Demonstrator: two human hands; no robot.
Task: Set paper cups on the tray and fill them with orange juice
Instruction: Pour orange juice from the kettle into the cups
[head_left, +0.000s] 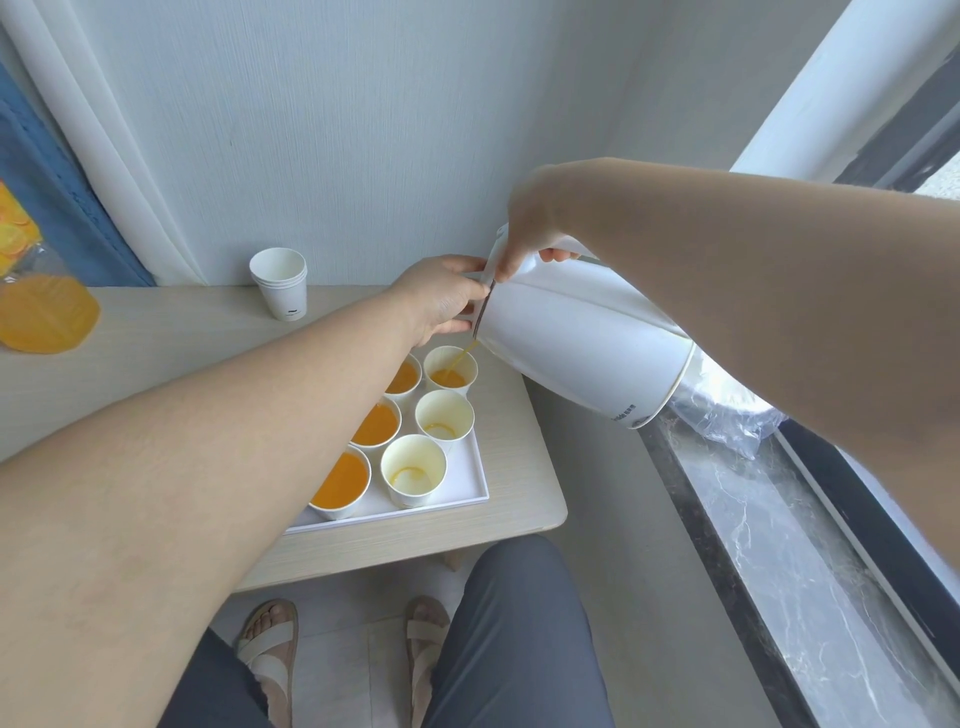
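Observation:
A white tray (457, 501) on the light wooden table (156, 353) holds several paper cups in two rows. The left-row cups (340, 486) are full of orange juice. In the right row, the near cup (414, 475) and the middle cup (444, 418) hold only a trace. My right hand (530, 234) grips the handle of a white jug (582, 345), tilted steeply. A thin stream of juice falls into the far right cup (451, 369), partly filled. My left hand (441, 299) presses on the jug's lid at the mouth.
A stack of spare paper cups (280, 283) stands at the back by the wall. A clear juice bottle (39, 296) lies at the far left. A marble window sill (779, 519) with a plastic bag (727, 415) runs along the right. My legs and sandalled feet are below the table.

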